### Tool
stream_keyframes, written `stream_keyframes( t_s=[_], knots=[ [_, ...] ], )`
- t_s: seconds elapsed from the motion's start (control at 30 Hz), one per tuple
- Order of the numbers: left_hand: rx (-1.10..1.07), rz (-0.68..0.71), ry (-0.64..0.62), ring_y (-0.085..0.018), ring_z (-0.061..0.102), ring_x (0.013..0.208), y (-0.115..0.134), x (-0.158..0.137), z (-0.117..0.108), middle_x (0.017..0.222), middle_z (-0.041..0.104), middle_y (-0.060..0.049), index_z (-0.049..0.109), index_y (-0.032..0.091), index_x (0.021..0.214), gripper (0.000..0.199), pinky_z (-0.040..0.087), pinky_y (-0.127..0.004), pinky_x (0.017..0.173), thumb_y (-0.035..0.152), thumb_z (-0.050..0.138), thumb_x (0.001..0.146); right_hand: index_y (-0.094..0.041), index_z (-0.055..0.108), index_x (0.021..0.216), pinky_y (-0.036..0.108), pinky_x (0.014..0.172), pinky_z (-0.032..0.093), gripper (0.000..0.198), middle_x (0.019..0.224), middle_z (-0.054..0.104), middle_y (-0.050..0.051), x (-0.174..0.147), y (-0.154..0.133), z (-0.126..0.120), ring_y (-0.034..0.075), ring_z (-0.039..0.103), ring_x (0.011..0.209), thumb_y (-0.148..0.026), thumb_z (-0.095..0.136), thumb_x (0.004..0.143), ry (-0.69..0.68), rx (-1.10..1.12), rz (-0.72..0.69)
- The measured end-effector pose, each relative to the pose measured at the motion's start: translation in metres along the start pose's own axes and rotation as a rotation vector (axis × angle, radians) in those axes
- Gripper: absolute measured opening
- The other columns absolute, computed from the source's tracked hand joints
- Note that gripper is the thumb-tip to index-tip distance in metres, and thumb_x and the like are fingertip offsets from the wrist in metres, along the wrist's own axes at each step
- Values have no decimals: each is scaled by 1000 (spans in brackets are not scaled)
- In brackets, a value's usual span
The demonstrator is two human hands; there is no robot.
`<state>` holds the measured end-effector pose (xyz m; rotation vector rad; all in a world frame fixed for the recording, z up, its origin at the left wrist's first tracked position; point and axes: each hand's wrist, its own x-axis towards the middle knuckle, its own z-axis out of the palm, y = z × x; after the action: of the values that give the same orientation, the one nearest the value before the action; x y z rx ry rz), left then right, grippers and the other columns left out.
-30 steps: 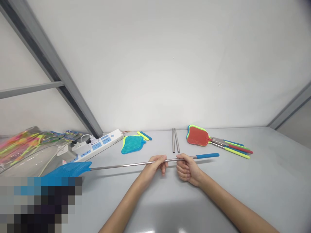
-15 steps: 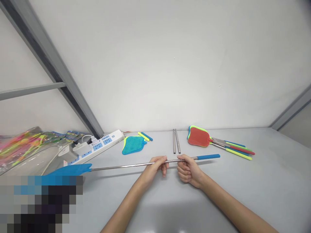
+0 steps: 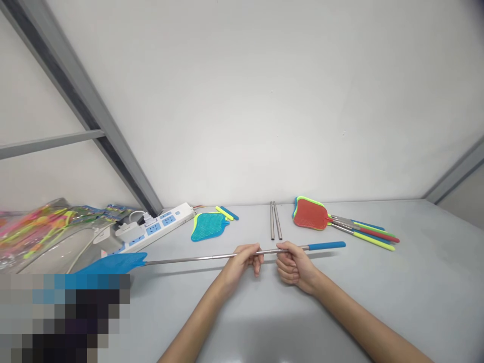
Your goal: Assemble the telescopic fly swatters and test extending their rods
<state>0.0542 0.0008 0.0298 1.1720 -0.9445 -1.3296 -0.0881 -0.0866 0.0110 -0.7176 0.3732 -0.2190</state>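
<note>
A blue fly swatter point(image 3: 206, 257) with an extended metal telescopic shaft lies across both hands, just above the table. My left hand point(image 3: 244, 259) is closed on the middle of the shaft, thumb on top. To its right, my right hand point(image 3: 295, 264) pinches the shaft near the blue grip, its other fingers curled. The swatter's blue head reaches to the left, partly covered by a blurred patch. Beyond the hands lie two bare metal tubes point(image 3: 276, 222), side by side at a narrow angle.
Assembled fly swatters point(image 3: 310, 214) lie stacked at the right, the red one on top. Loose teal and yellow swatter heads point(image 3: 209, 226) and two short grips point(image 3: 227, 213) lie left of centre. A power strip point(image 3: 161, 224) with plugs and plastic-wrapped colourful items point(image 3: 49, 227) occupy the left.
The swatter has shifted very slightly to the right in view, along with the background. Both hands keep the same grip on the shaft.
</note>
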Motion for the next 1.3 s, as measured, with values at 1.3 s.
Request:
stream_keyframes(
  t_s=[1.3],
  knots=[
    [35,0,55,-9,39,41,-18,8,17,39,42,3,49,15,53,38,32,-22,49,44,42,76,-17,30,36,19,28,7,54,26,22,-7,5,19,10,3,15,23,-51,37,77,144,-202,-127]
  ],
)
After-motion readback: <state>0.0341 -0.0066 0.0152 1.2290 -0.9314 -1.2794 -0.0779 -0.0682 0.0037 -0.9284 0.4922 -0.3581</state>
